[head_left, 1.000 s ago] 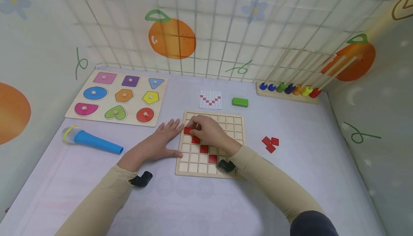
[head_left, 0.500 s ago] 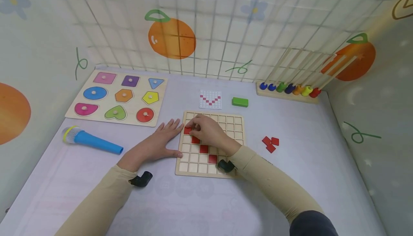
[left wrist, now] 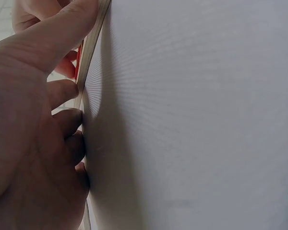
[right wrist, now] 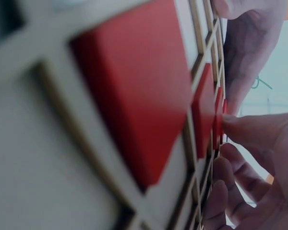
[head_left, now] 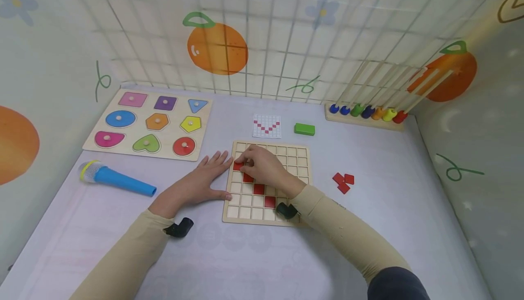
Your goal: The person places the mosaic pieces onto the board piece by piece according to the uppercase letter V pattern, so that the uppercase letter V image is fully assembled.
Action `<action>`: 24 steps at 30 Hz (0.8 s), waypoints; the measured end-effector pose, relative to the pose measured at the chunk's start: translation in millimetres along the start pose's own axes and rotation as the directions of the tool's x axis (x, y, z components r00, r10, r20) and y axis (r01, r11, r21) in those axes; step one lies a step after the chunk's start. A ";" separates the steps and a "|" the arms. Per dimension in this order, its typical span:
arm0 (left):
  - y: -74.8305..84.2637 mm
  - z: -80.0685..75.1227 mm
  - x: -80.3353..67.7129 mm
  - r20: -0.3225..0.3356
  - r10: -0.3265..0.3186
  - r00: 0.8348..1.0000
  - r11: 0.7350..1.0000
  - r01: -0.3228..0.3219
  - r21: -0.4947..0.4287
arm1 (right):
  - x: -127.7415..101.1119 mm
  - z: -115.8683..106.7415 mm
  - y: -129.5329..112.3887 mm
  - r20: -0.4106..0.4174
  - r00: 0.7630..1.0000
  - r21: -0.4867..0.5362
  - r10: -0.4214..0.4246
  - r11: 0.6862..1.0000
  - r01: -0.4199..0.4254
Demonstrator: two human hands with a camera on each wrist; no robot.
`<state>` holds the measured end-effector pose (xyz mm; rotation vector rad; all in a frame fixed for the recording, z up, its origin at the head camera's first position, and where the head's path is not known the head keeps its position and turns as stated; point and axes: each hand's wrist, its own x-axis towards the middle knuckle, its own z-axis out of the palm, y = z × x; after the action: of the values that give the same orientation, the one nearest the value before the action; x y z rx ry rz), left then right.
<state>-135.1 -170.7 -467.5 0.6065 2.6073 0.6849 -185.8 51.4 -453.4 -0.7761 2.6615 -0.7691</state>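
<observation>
A wooden grid board (head_left: 233, 212) lies flat in front of me. Red square tiles fill several of its cells in a descending diagonal, among them one low on the board (head_left: 269, 202). My right hand (head_left: 266, 168) reaches over the board, thumb and forefinger pinching the red tile (head_left: 238, 166) in the diagonal's top left cell. In the right wrist view, the thumb (right wrist: 235, 125) meets that tile, beyond a nearer red tile (right wrist: 139, 91). My left hand (head_left: 204, 179) lies with spread fingers along the board's left edge, its fingertips and thumb touching the frame.
Three loose red tiles (head_left: 343, 188) lie right of the board. Behind it are a pattern card (head_left: 267, 126) and a green block (head_left: 304, 129). A shape puzzle (head_left: 172, 145) and blue toy microphone (head_left: 124, 180) lie left; a bead stand (head_left: 364, 119) is back right.
</observation>
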 end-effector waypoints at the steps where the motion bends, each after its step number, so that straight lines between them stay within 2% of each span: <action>1: 0.2 -0.1 -0.2 0.000 0.000 1.000 1.000 0.000 0.000 | -0.1 -0.1 -0.1 0.001 1.000 0.001 0.000 1.000 0.000; 11: -0.6 0.0 0.6 -0.001 -0.001 1.000 1.000 0.001 0.002 | -1.9 -1.2 -0.3 0.021 1.000 -0.006 0.011 1.000 -0.011; 24: -2.3 1.2 1.3 -0.002 0.008 1.000 1.000 -0.008 0.006 | -12.5 -2.6 6.5 -0.031 0.999 0.113 0.044 0.993 -0.041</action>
<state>-136.4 -171.4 -470.0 0.6186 2.6114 0.6807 -179.2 64.1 -453.6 -0.6816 2.6281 -0.9191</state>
